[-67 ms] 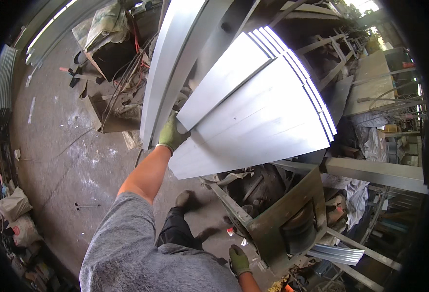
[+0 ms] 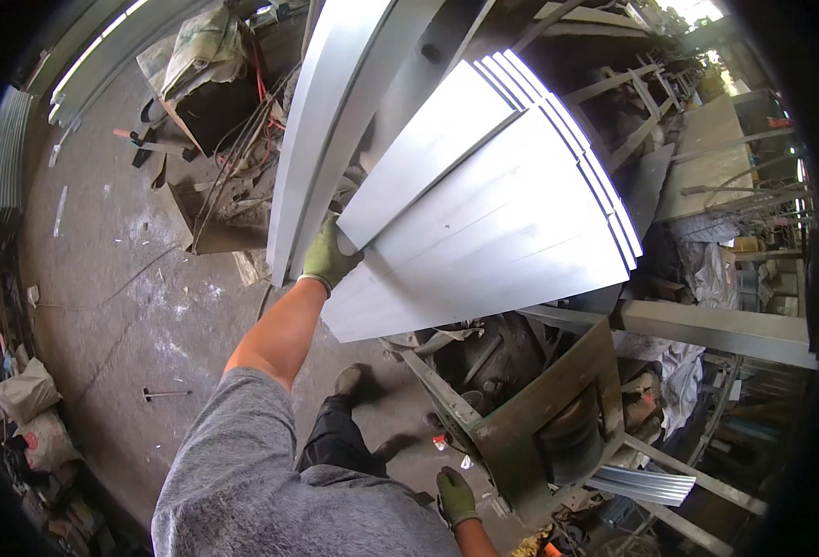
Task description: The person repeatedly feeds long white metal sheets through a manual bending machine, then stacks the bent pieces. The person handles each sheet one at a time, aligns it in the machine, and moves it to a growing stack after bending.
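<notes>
The left hand (image 2: 328, 257), in a green glove, has its fingers (image 2: 346, 249) curled over the near corner of a fanned stack of pale metal sheets (image 2: 493, 223), held up at chest height. Just left of it, long metal profiles (image 2: 321, 130) lean upright, touching the glove. The right hand (image 2: 455, 496), also gloved, hangs low with fingers loosely bent, holding nothing, beside a green steel machine frame (image 2: 539, 408). Below lies the concrete floor (image 2: 122, 316).

Left hand (image 2: 328, 257) raised, arm outstretched, grip closed; right hand (image 2: 456, 497) low, fingers curled.
</notes>
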`<state>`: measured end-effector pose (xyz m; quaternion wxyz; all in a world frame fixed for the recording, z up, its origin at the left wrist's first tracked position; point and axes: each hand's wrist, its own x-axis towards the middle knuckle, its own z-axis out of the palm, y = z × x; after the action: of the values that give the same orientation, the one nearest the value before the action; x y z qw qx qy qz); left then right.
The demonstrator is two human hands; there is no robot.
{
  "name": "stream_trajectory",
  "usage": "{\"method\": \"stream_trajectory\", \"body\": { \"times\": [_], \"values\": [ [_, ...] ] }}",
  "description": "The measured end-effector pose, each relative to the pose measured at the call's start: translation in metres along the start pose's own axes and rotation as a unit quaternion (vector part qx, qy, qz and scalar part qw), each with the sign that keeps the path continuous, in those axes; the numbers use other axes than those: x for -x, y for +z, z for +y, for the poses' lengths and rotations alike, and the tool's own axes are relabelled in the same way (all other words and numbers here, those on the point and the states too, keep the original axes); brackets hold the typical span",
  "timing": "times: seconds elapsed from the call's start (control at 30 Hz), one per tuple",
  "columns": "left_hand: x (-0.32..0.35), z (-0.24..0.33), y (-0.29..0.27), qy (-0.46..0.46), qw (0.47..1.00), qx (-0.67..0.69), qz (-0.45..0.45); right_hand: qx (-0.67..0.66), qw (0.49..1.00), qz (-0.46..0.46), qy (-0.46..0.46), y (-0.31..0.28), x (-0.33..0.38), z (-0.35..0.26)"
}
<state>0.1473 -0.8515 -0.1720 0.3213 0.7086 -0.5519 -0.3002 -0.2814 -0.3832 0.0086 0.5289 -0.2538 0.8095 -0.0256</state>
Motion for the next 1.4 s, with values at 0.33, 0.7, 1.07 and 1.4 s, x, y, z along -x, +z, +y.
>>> {"method": "stream_trajectory", "body": {
  "times": [0.33,0.7,1.07,1.4],
  "values": [
    [0.004,-0.004,0.007,-0.011,1.000,-0.020,0.009,-0.003,1.000,-0.008,-0.008,0.006,-0.007,-0.010],
    [0.005,-0.001,0.005,-0.037,0.999,-0.008,-0.009,0.028,0.999,-0.036,0.012,0.008,0.000,-0.015],
    [0.004,-0.002,0.005,-0.029,0.998,-0.051,-0.009,0.015,0.999,-0.034,-0.011,0.010,0.007,0.008],
    [0.006,0.002,-0.017,-0.025,0.995,-0.078,-0.049,0.017,0.998,-0.046,0.035,0.014,0.011,0.052]
  ]
}}
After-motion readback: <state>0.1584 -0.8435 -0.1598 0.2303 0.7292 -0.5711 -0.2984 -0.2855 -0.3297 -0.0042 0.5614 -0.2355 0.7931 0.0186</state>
